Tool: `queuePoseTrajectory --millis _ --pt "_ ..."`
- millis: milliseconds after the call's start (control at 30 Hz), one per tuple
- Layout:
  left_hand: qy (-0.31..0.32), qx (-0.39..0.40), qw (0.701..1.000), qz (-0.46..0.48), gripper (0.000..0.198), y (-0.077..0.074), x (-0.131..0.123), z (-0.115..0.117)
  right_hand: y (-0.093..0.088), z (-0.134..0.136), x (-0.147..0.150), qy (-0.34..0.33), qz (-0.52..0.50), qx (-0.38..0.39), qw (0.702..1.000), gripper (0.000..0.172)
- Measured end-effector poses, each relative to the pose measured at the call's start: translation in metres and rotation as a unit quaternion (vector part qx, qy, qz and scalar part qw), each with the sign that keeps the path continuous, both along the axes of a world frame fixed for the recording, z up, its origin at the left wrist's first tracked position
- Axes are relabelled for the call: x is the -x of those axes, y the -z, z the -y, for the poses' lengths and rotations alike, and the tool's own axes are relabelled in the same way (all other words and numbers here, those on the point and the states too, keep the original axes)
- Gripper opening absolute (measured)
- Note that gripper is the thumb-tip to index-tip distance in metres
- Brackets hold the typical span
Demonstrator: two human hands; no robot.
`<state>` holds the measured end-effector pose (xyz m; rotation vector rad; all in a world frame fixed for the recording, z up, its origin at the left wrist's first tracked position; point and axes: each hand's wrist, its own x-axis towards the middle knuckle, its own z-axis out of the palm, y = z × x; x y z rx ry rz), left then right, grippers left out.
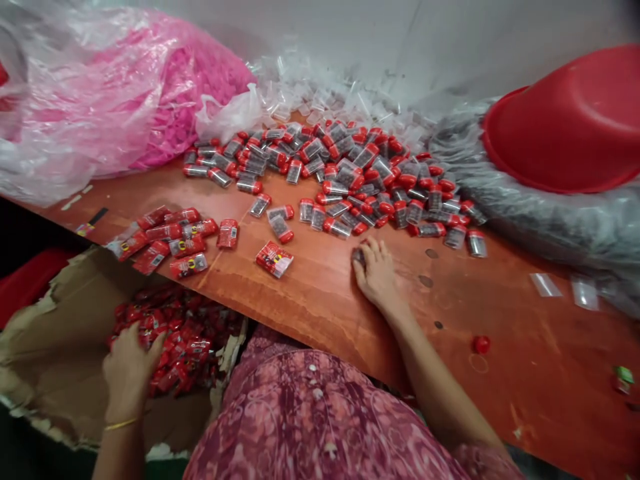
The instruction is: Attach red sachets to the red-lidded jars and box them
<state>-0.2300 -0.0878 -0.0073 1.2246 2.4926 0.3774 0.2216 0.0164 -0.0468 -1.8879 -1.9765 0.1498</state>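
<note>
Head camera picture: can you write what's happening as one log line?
left hand: in cardboard box on red packets | right hand: on table, covering small vial | vial pile: behind

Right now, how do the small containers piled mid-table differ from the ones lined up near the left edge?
The piled containers are bare: clear bodies, dark contents, red caps. The left-edge group is covered in red printed wrap.
The pile is large and jumbled; the left-edge group is small and lies roughly side by side.
The right hand rests by the pile; the left hand is in the box below.
Both lie on their sides.

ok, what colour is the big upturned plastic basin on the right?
Red; the upturned plastic basin shows clearly in the head view.
</note>
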Motion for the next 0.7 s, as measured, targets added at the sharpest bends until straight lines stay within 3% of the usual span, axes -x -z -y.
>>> queuePoseTrajectory --millis 67,133,200,267,367,500,700 --pt "0.030 -0.148 0.989 0.007 0.026 -0.006 -0.046 -0.018 -0.003 0.018 0.023 -0.059 -0.021 0.014 0.998 0.034" --pt "0.134 -0.222 0.964 0.055 0.026 -0.013 -0.099 -0.045 -0.006 0.030 0.043 -0.088 -0.037 0.023 0.995 0.035" --pt "0.200 -0.251 0.942 0.102 0.026 -0.015 -0.144 -0.072 -0.008 0.037 0.055 -0.095 -0.045 0.019 0.994 0.038" --pt "0.221 -0.254 0.932 0.133 0.031 -0.013 -0.173 -0.094 -0.008 0.039 0.061 -0.095 -0.052 0.006 0.994 0.039" --pt "0.242 -0.221 0.933 0.149 0.028 -0.004 -0.186 -0.113 -0.008 0.040 0.061 -0.099 -0.065 -0.016 0.993 0.038" --pt "0.271 -0.161 0.946 0.079 0.021 0.004 -0.176 -0.122 -0.010 0.040 0.061 -0.109 -0.091 -0.037 0.989 0.037" --pt "0.258 -0.165 0.949 0.069 0.017 -0.001 -0.174 -0.127 -0.024 0.034 0.082 -0.106 -0.156 -0.063 0.980 0.027"
